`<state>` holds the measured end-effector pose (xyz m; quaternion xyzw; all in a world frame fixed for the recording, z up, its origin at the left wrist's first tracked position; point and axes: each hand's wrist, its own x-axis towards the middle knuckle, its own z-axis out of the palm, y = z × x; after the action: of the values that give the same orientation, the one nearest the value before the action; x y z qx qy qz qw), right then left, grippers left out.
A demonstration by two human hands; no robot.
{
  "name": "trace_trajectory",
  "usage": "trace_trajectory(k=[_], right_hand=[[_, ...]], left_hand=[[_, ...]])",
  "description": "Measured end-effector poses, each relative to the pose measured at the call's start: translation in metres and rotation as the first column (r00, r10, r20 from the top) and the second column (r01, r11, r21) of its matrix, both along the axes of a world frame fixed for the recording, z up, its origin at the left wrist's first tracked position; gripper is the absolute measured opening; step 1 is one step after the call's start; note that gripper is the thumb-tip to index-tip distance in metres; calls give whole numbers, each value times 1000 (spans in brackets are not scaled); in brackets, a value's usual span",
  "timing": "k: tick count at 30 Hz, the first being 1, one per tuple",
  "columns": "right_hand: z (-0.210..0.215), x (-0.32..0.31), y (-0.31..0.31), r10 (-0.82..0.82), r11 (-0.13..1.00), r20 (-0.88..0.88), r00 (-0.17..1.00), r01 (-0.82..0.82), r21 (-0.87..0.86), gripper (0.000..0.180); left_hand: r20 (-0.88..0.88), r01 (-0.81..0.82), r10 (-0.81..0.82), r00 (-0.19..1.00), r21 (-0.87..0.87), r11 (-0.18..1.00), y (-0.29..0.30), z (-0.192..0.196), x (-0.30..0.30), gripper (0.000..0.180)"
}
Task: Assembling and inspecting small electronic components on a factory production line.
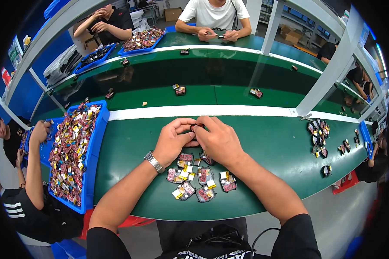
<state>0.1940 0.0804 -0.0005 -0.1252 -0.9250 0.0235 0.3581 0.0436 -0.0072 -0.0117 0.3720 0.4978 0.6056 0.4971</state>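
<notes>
My left hand (176, 140) and my right hand (218, 140) meet over the green worktable, fingers closed around a small dark part (194, 128). Most of that part is hidden behind my fingers, so its kind does not show. Just below my hands lies a loose group of small electronic assemblies (205, 175), each with a dark rounded casing, a red circuit board and a white-and-yellow piece. One of them, a dark-edged assembly (206, 158), is partly covered by my right hand. A metal-banded watch (154, 162) is on my left wrist.
A blue tray (101, 142) heaped with similar assemblies stands at my left, beside a co-worker's arm (35, 172). More assemblies (318, 136) lie at the right. Beyond a white rail (203, 112), a conveyor (220, 93) carries scattered pieces. A grey post (328, 73) rises at right; people sit opposite.
</notes>
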Motion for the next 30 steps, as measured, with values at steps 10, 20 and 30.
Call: trace_trajectory(k=[10,20,30], right_hand=[[-4,-1,4,86,964,-225,971,-138,-227,14],[-1,3,0,23,958,-209,978,-82,-276,19],[-5,0,1,8,999,-55,998,-6,38,15]], left_hand=[[11,-51,50,999,30,998,2,-6,-3,23],[11,1,-1,1000,49,999,-1,-2,-1,31],[39,10,-10,999,8,1000,-1,-2,-2,33]])
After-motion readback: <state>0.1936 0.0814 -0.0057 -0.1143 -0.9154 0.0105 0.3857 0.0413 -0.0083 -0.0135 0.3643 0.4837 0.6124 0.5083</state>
